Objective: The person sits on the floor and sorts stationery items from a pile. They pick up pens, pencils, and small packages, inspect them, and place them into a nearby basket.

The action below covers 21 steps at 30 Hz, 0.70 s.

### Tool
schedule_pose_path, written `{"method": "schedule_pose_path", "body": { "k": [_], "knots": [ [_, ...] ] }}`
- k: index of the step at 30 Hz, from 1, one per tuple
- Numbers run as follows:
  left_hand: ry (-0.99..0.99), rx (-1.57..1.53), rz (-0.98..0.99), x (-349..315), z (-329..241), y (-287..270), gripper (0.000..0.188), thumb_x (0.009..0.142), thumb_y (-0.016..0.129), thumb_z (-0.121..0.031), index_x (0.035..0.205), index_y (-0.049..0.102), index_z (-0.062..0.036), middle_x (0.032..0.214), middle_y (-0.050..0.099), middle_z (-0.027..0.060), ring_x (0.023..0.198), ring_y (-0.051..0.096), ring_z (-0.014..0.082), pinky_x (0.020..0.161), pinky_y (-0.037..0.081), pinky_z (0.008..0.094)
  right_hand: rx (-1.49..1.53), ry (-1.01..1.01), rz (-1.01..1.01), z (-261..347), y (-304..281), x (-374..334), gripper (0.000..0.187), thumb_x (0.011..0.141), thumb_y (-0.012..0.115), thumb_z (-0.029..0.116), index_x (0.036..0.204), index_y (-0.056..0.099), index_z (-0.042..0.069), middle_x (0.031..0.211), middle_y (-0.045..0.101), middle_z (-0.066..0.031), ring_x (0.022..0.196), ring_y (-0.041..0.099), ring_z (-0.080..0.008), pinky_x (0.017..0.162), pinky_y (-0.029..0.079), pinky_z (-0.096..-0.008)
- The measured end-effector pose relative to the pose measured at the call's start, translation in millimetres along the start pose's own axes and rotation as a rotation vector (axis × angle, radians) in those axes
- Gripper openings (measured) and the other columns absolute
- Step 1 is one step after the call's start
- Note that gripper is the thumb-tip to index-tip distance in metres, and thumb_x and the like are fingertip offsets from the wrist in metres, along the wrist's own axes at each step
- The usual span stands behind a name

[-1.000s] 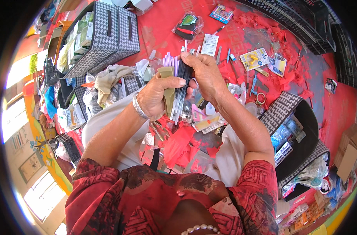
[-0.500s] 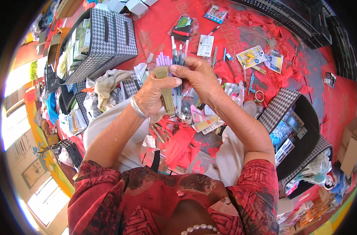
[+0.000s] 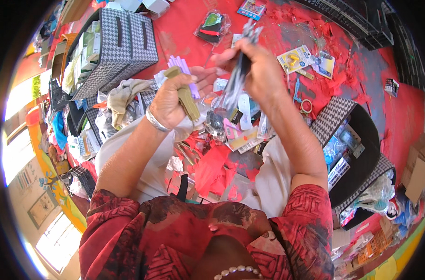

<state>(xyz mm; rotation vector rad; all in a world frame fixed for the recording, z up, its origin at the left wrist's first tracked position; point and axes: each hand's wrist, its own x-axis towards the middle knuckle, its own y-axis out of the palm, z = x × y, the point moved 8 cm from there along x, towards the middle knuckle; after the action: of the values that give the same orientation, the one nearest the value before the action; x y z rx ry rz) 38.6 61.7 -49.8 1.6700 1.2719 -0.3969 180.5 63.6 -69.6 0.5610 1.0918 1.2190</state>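
Note:
My left hand (image 3: 168, 100) holds an olive-green, strip-shaped object (image 3: 187, 100) under its thumb, with several pale purple sticks (image 3: 179, 63) standing behind it; its other fingers stretch out to the right. My right hand (image 3: 261, 70) is closed round a bundle of thin black and clear pen-like sticks (image 3: 236, 86), blurred by motion and held apart from the left hand. Below the hands lie a pink and yellow package (image 3: 233, 128), a white card-like piece (image 3: 244, 112) and crumpled red paper (image 3: 211, 172).
A houndstooth storage box (image 3: 121, 51) stands at the upper left, another open one (image 3: 334, 119) at the right. Blue scissors (image 3: 297, 88), a tape roll (image 3: 306, 105) and a yellow package (image 3: 294, 59) lie on the red floor covering. Black crates (image 3: 352, 21) stand at the far right.
My hands have moved apart. The right hand has drawn the dark and clear sticks away to the right, while the purple sticks and olive-green object stay in the left, slightly farther left.

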Motion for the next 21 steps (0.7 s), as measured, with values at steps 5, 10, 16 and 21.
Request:
{"method": "schedule_pose_path", "body": {
  "k": [5, 10, 16, 21],
  "knots": [
    [-0.058, 0.082, -0.179, 1.5, 0.9, -29.0, 0.011, 0.08, 0.059, -0.014, 0.084, 0.053, -0.0057, 0.075, 0.056, 0.0043, 0.064, 0.054, 0.0113, 0.057, 0.047, 0.0252, 0.132, -0.018, -0.126, 35.9, -82.2, 18.9, 0.017, 0.085, 0.051, 0.018, 0.072, 0.047, 0.008, 0.053, 0.04, 0.0005, 0.046, 0.041, -0.0114, 0.042, 0.037, -0.025],
    [-0.164, 0.115, -0.325, -15.8, 13.0, -38.5, 0.013, 0.08, 0.059, -0.014, 0.086, 0.05, -0.0074, 0.07, 0.051, 0.002, 0.057, 0.048, 0.0083, 0.052, 0.042, 0.0233, -0.113, 0.109, -0.294, 0.7, -143.0, 25.0, 0.024, 0.079, 0.061, 0.025, 0.067, 0.045, 0.011, 0.051, 0.033, 0.0049, 0.042, 0.03, -0.0059, 0.037, 0.022, -0.0218],
    [-0.144, 0.13, -0.187, -30.3, -1.2, -16.4, 0.009, 0.081, 0.057, -0.015, 0.084, 0.051, -0.008, 0.066, 0.051, 0.0008, 0.055, 0.048, 0.0094, 0.051, 0.042, 0.0247, -0.515, 0.195, -0.266, -12.2, -66.0, 19.0, 0.022, 0.078, 0.062, 0.022, 0.066, 0.052, 0.007, 0.046, 0.035, 0.0072, 0.035, 0.028, -0.0033, 0.035, 0.021, -0.0213],
    [0.19, -0.154, 0.024, -15.1, -88.0, 0.8, 0.013, 0.077, 0.063, -0.013, 0.077, 0.051, -0.0065, 0.065, 0.052, 0.0021, 0.057, 0.051, 0.0121, 0.054, 0.044, 0.0291, -0.934, -0.116, -0.042, 29.4, 109.0, -32.7, 0.013, 0.079, 0.061, 0.014, 0.073, 0.059, 0.003, 0.052, 0.043, 0.0067, 0.041, 0.034, -0.0011, 0.038, 0.025, -0.0192]
  ]
}}
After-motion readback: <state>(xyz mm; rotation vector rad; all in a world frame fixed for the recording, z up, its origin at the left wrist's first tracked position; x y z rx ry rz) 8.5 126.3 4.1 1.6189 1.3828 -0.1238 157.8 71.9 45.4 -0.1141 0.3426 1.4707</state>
